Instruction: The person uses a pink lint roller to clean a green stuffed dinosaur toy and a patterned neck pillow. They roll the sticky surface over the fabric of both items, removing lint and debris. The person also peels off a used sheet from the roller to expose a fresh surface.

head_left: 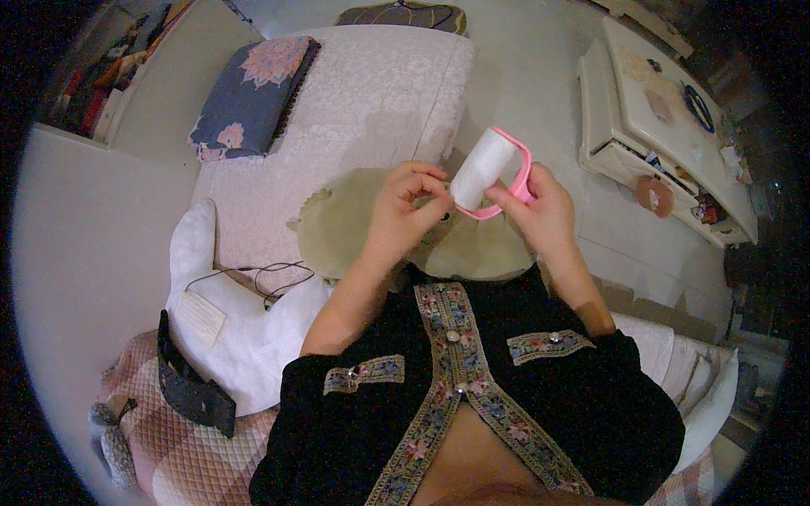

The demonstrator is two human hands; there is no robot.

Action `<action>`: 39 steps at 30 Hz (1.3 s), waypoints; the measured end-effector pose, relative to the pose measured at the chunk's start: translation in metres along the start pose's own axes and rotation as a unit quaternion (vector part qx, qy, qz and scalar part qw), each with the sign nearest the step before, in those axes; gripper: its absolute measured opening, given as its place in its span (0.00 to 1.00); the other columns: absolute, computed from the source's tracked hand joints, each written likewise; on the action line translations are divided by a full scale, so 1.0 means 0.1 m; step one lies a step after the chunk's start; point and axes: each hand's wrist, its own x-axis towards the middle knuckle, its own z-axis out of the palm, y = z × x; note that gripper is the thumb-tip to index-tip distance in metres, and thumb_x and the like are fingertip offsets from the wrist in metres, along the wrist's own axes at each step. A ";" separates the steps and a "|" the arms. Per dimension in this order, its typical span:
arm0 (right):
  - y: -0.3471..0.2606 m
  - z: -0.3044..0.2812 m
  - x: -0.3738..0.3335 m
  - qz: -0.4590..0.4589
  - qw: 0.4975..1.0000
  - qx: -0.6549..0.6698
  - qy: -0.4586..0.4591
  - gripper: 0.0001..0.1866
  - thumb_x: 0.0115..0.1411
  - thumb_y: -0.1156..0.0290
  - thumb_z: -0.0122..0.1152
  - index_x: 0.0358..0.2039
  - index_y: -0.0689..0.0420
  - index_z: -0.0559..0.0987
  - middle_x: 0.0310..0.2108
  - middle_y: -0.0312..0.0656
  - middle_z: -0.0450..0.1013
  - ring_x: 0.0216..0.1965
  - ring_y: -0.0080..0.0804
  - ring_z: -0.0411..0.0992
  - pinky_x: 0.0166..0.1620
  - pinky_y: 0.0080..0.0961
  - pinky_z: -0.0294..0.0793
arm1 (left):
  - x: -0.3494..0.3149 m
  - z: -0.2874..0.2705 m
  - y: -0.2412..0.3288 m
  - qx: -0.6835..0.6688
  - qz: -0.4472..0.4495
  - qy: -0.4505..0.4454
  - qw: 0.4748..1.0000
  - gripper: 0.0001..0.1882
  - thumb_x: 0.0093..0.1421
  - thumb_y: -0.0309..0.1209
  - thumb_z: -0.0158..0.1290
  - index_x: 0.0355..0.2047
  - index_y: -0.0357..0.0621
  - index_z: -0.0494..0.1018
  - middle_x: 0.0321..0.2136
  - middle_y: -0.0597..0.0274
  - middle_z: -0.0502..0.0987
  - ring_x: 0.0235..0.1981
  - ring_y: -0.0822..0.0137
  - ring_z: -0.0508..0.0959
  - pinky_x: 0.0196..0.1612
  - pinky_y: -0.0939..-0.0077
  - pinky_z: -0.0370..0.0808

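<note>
My right hand [544, 211] is closed round the pink handle of a lint roller [483, 169], held tilted above my lap. Its white paper roll faces left, and the right thumb lies by the roll's lower end. My left hand [409, 211] is closed, its thumb and fingertips brought together at the roll's lower left edge. Whether a sheet edge is pinched there cannot be made out. Below both hands a grey-green cushion-like piece [337, 228] lies across my lap.
Ahead is a pale pink-covered bench or bed [363, 93] with a folded dark blue floral cloth [253, 97]. White pillow-like stuffing [245, 346], a thin black cable [278, 268] and a black strap-like piece [196, 388] lie at left. A white drawered table [633, 110] stands right.
</note>
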 end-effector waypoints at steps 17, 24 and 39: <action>0.29 0.03 0.01 -0.003 0.968 0.243 -0.060 0.16 0.55 0.68 0.74 0.39 0.59 0.78 0.30 0.30 0.75 0.31 0.17 0.70 0.35 0.19 0.70 | 0.05 -0.12 -0.05 -0.310 -0.160 0.000 0.937 0.07 0.63 0.30 0.56 0.39 0.39 0.78 0.47 0.61 0.78 0.44 0.70 0.77 0.50 0.73 0.73; 0.38 0.07 0.01 -0.009 0.964 0.257 -0.069 0.15 0.53 0.69 0.75 0.38 0.58 0.78 0.29 0.29 0.72 0.31 0.16 0.68 0.34 0.18 0.70 | 0.03 0.00 0.05 -0.234 -0.189 -0.074 0.951 0.12 0.64 0.31 0.58 0.45 0.39 0.79 0.41 0.62 0.82 0.42 0.71 0.79 0.48 0.74 0.75; 0.46 0.01 -0.02 -0.036 0.974 0.212 -0.072 0.20 0.50 0.66 0.78 0.39 0.59 0.78 0.29 0.30 0.74 0.31 0.17 0.69 0.34 0.19 0.70 | 0.06 -0.09 -0.01 -0.196 -0.166 0.022 0.966 0.05 0.62 0.28 0.60 0.36 0.39 0.80 0.30 0.66 0.81 0.32 0.77 0.78 0.37 0.81 0.75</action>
